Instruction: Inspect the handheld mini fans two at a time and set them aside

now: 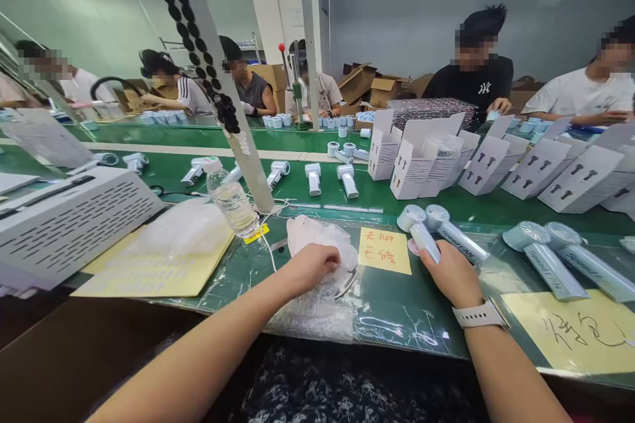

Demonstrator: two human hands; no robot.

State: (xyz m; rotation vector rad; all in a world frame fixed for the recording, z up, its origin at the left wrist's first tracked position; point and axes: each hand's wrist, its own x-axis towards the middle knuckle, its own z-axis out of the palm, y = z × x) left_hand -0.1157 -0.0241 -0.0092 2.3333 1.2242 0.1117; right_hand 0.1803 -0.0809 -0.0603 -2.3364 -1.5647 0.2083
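OK so your left hand [310,269] is sitting curled on a clear plastic bag [312,310], fingers bunched up, and you can't really tell from this shot if it's pinching the bag or just pressing on it. Your right hand [446,274] is closed narrow around the handle of a pale blue handheld fan [424,238], with the fan's round head poking out past your fingers, and there's a white watch [481,312] on that wrist

A second fan [459,236] lies right beside the one you're holding, with "SpeedFAN" printed on its handle. A yellow note [384,250] with handwriting sits between the bag and your right hand, flat on the green worktop [397,320]. Two more fans [543,259] lie further right, just above another yellow note [570,334]

Over on your left there's a water bottle [231,199] lying on its side, a yellow envelope [159,271] with another plastic bag [183,228] on it, and a grey vented box [74,225]. Past all that, a green belt [163,172] carries a row of white fans [312,178] and a bunch of open white cartons [580,178]. Co-workers [471,73] sit on the far side of the belt, with brown cardboard boxes [357,82] stacked behind them
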